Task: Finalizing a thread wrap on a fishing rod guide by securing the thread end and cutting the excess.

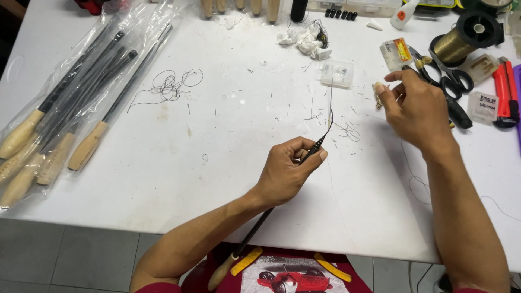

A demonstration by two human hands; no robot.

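**Thin rod pinched over white table, small fitting in other hand**

On the white worktable [179,179], head view only. Left hand [287,173] is clenched around a slim black tapered rod [317,145], thumb and forefinger pinching it just below the fine tip; the rod's thicker end runs back under the wrist toward the lap, ending in a pale cork grip [220,274]. Tip section rises thin as a wire above the fingers. Judged: light, stiff low down but whippy and fragile at the tip, smooth so it may slip; best held on the thicker black section or the cork, not the tip.

Right hand [415,108] is raised near the table's right side, thumb and fingertips pinching a small pale metal fitting [377,96]; other fingers loosely curled.

Packages and labels: clear plastic sleeves [76,103] at left, holding more black rods with cork handles. Small clear plastic box [337,74] above the rod tip. Small clear packet with an orange and yellow label [396,52] just beyond the right hand. Two small clear boxes with white printed labels [482,104] at far right, near a red utility knife [508,89]. Spool of gold thread [461,40] and black-handled scissors [453,81] behind the right hand. White glue bottle with red mark [404,15] on the top edge. Loose dark thread tangle [171,86] at centre left; short thread clippings scattered around the tip.
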